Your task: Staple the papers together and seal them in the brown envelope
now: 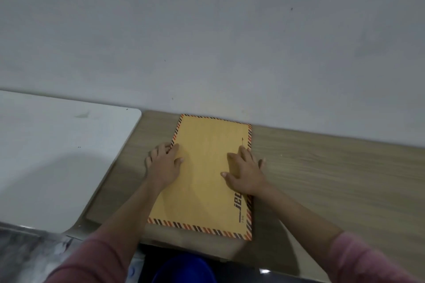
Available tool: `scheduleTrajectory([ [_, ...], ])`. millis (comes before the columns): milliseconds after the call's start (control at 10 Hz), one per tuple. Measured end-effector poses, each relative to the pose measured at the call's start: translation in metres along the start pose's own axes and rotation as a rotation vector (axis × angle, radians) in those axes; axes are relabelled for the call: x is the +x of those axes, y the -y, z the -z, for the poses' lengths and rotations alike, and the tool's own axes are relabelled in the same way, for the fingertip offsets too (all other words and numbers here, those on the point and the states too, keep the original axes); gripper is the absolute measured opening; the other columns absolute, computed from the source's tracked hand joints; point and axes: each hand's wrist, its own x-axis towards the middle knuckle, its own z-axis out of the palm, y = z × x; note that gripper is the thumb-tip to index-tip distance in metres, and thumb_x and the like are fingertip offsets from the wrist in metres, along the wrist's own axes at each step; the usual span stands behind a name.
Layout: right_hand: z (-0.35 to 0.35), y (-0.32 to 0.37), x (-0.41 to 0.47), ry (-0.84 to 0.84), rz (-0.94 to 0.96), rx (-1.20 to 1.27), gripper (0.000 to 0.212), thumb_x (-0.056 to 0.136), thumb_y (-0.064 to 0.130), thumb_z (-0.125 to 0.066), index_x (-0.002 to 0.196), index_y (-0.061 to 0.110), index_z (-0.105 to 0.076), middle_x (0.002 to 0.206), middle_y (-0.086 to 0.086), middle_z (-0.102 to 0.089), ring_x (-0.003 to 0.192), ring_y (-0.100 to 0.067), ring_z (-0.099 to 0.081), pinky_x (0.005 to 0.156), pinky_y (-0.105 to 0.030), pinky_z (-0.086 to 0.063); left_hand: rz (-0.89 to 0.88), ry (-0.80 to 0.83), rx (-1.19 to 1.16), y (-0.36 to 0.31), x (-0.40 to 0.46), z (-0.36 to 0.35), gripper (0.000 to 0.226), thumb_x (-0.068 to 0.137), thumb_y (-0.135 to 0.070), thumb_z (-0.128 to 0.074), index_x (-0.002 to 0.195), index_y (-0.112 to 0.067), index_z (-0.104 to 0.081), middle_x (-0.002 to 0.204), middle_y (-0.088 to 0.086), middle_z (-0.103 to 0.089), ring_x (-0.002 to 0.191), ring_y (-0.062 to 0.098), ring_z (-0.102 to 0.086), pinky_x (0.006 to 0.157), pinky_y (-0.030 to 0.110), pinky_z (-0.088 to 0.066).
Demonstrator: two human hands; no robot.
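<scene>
Grey wall (207, 30); wood desk (333, 179), white table (57, 145).

Brown envelope (204, 179) under both hands: matt kraft paper, smooth, printed striped border. Counter (333, 174) right of the hands: wood-grain laminate, matt; white board (57, 149) left of them: smooth, slight sheen. Sleeves (368, 259): soft pink knit cloth.

My right hand (247, 172) covers part of the black lettering printed on the brown envelope (207, 174); the smaller print beside it is too small to read. A blue object (184, 269) below the wooden table (333, 179) is cut off by the frame's bottom edge.
</scene>
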Motion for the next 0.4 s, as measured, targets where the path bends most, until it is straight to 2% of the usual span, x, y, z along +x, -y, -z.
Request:
scheduleTrajectory([
  [200,0.0,0.016,0.003,-0.009,-0.04,0.009,0.063,0.083,0.058,-0.048,0.136,0.029,-0.03,0.157,-0.007,-0.005,0.145,-0.032,-0.001,0.111,-0.064,0.002,-0.017,0.033,0.04,0.003,0.004,0.005,0.048,0.096,-0.043,-0.04,0.14,-0.024,-0.037,0.146,0.005,-0.033,0.129,0.032,-0.029,0.107,0.05,-0.025],
  [300,0.029,0.03,-0.01,-0.189,-0.031,0.182,0.059,0.086,0.05,-0.053,0.134,0.021,-0.039,0.153,-0.009,-0.024,0.141,-0.029,-0.023,0.115,-0.057,-0.018,-0.04,-0.073,-0.086,-0.012,0.001,0.026,0.051,0.095,-0.041,-0.043,0.139,-0.016,-0.039,0.148,0.01,-0.034,0.133,0.033,-0.028,0.109,0.049,-0.023],
  [400,0.097,0.052,-0.046,-0.774,0.185,0.521,0.032,0.087,0.03,-0.059,0.115,0.016,-0.057,0.119,-0.006,-0.057,0.112,-0.014,-0.054,0.094,-0.042,-0.049,-0.23,-0.206,-0.228,-0.034,-0.041,0.042,0.056,0.092,-0.051,-0.034,0.137,-0.019,-0.043,0.145,0.005,-0.039,0.131,0.028,-0.034,0.107,0.04,-0.027],
])
